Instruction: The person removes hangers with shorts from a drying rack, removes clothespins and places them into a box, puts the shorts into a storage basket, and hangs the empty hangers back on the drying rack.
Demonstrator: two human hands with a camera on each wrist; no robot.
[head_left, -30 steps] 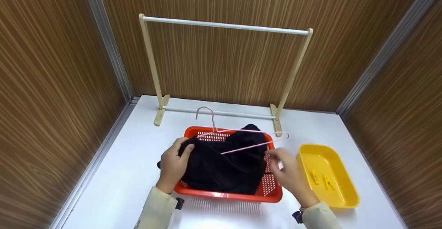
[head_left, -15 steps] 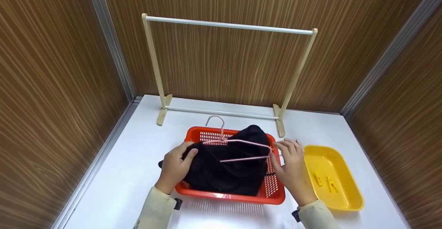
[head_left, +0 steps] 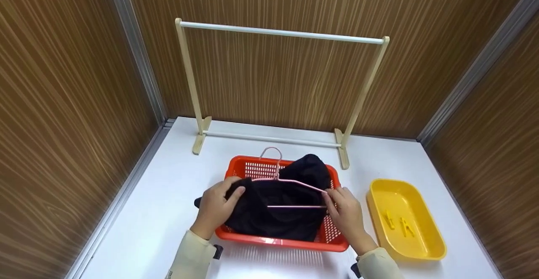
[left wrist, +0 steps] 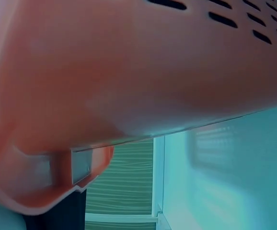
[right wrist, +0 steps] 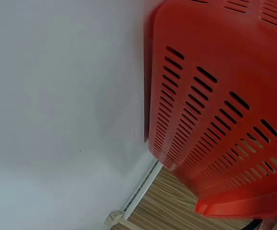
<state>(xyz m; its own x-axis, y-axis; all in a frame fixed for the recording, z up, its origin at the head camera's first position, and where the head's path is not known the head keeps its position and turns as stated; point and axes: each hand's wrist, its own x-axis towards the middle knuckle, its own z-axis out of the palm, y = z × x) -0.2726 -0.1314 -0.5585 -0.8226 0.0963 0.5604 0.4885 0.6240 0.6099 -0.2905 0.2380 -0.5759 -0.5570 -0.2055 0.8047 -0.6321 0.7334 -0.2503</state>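
A black garment [head_left: 290, 224] lies bunched in the red plastic basket [head_left: 280, 243], partly over its left rim. My left hand [head_left: 218, 206] grips the garment's left part, thumb on top. A pink clothes hanger [head_left: 300, 182] lies across the cloth, hook toward the rack; its left end is hidden under the black fabric. Thumb and fingers of my right hand [head_left: 346, 212] pinch the hanger's right end, above the basket's right side. Both wrist views mostly show the basket's outer wall [left wrist: 129, 72], slotted on the right side [right wrist: 215, 120]; a strip of black cloth [left wrist: 62, 215] hangs below the rim.
Behind the basket stands a wooden rack with a white top bar [head_left: 282, 32] and feet on the white table [head_left: 139, 211]. To the right is a yellow tray [head_left: 421, 245] holding two yellow clothespins [head_left: 406, 227]. Wood-grain panels [head_left: 278, 81] enclose the table.
My right hand has reached the hanger's right end and now pinches it. The hanger has swung lower, its hook shifting right and toward me. My left hand keeps its grip on the cloth.
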